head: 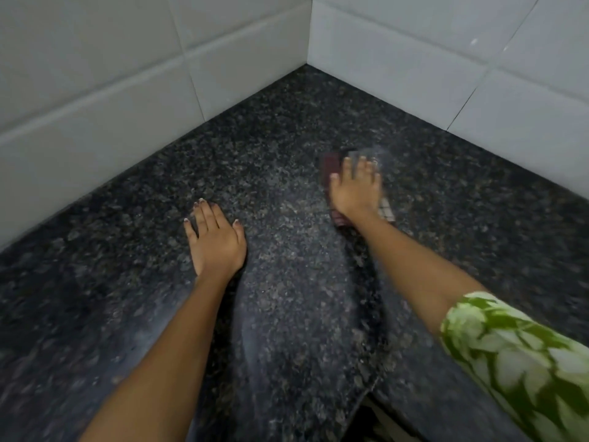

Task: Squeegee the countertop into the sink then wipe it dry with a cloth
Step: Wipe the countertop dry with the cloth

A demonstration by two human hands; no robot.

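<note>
We see two hands: left hand (pixel 216 242) flat on the countertop (pixel 127 282), fingers loosely together; right hand (pixel 355 189), at two o'clock, pressing one cloth (pixel 328 169), fingers spread.

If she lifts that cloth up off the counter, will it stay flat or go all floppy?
Probably floppy: the cloth lies flat and thin under her right hand, with edges poking out past her fingers. It likely slides easily, since the dark countertop looks smooth, and the blur suggests it is gliding. It seems light, as one hand pushes it.
</note>
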